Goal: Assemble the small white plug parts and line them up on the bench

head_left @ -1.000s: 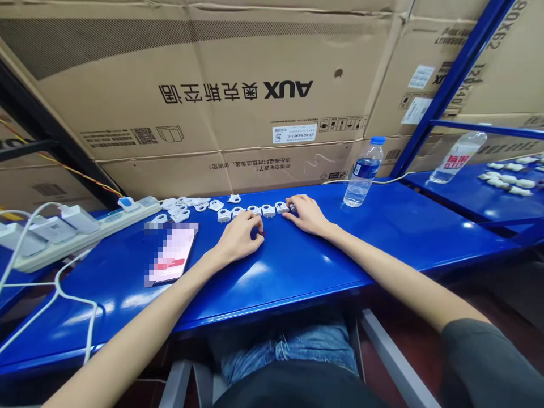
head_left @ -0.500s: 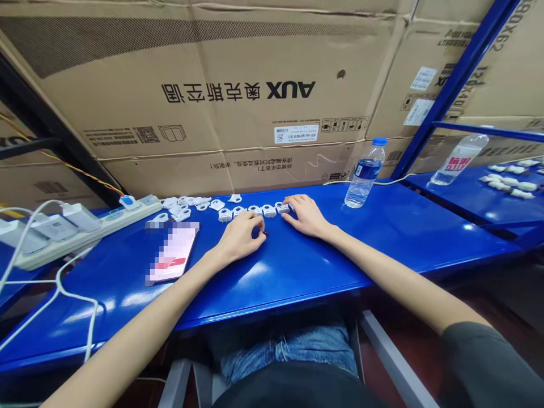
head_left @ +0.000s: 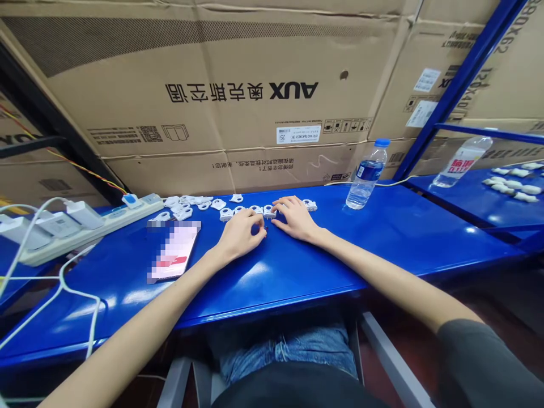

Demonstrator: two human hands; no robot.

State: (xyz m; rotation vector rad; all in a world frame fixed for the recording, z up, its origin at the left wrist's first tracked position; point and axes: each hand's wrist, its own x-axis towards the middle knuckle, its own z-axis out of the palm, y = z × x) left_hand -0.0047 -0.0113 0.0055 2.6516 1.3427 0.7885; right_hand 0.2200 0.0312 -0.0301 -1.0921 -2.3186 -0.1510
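Observation:
Several small white ring-topped plug pieces stand in a row on the blue table, one of them (head_left: 226,214) at the row's left end. My left hand (head_left: 241,231) rests in front of the row, thumb and fingers pinched together; a tiny dark tip shows there, too small to name. My right hand (head_left: 297,218) has its thumb and fingers about another white ring-topped plug piece (head_left: 269,211) in the row. Beyond the right hand sits one more white piece (head_left: 309,204). A heap of similar white pieces (head_left: 182,212) lies at the back left.
A pink-screened phone (head_left: 181,249) lies left of my left forearm. The power strip (head_left: 110,224) with chargers and white cables (head_left: 94,306) occupies the left side. A water bottle (head_left: 368,175) stands at right. Large cardboard (head_left: 238,56) backs the blue table (head_left: 272,283).
My right hand has moved left along the row, from one white plug piece to the one beside it. A white piece right of that hand now shows fully. My left hand stays nearly still.

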